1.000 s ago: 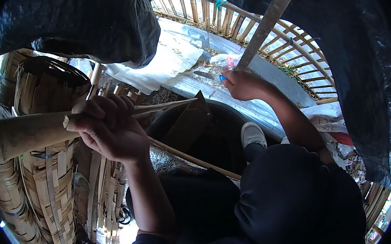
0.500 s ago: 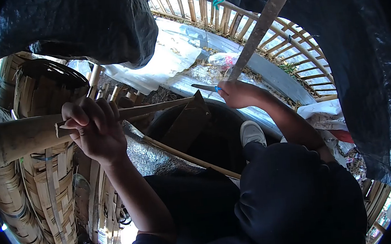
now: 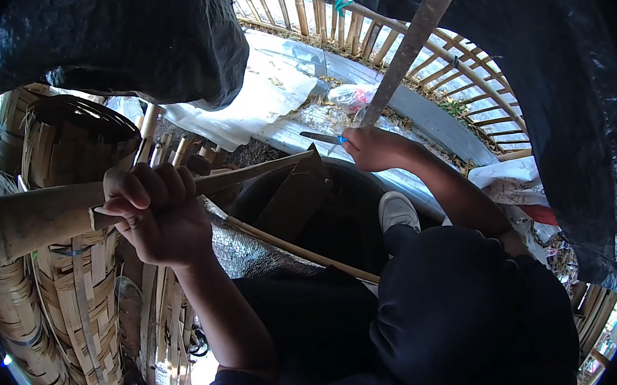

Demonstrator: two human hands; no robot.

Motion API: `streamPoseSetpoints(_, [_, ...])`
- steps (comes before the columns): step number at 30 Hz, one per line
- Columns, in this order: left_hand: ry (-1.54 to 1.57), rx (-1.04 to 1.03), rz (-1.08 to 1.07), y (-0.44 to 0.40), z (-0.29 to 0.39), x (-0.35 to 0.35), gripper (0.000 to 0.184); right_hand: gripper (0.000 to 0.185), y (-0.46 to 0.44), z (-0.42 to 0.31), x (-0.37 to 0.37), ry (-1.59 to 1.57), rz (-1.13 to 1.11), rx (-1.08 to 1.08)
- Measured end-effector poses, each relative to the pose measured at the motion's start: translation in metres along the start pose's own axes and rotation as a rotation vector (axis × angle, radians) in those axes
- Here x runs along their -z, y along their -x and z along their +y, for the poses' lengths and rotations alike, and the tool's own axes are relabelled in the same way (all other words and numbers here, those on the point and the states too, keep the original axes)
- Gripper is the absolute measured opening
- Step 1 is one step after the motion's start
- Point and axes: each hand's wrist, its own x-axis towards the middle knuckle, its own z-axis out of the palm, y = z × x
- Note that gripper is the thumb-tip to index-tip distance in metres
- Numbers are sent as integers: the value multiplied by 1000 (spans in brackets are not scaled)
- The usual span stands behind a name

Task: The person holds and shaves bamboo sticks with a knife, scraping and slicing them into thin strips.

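We see the left hand (image 3: 158,214) closed in a fist around a long, pale, split-bamboo strip (image 3: 251,172), whose blunt end juts just past the fist on the side away from the right hand (image 3: 375,147). The narrow end extends to the tip of a brown, pointed wooden board (image 3: 290,198) between the hands; we cannot confirm contact there. The right hand grips a small, dark-bladed knife with a blue band (image 3: 318,137), its point directed toward the left hand's side. A long, flat, grey-brown bar (image 3: 419,33) slants up from the right hand; we cannot tell whether the fingers also hold it. Left of the left hand lies a thick, pale bamboo pole (image 3: 7,229), with a tall, woven bamboo basket (image 3: 83,318) below.

We judge the exposed fingers to be the chief hazard: a blade catching in the grain and breaking free could cut the left hand. A loosened fist could let the strip twist or skid off the board's tip, and its split edges could drive splinters into the palm.
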Motion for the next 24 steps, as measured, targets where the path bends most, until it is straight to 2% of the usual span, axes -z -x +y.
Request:
streamPoseSetpoints(17, [-154,17,42,3,-5,7,33,27,0,4,-5,14,-10,15])
streamPoseSetpoints(19, [-153,23,117,3,-5,7,39,29,3,-2,0,5,-23,-18])
streamPoseSetpoints(24, [-39,-45,133,3,-11,8,54,28,-5,9,-12,9,11,20])
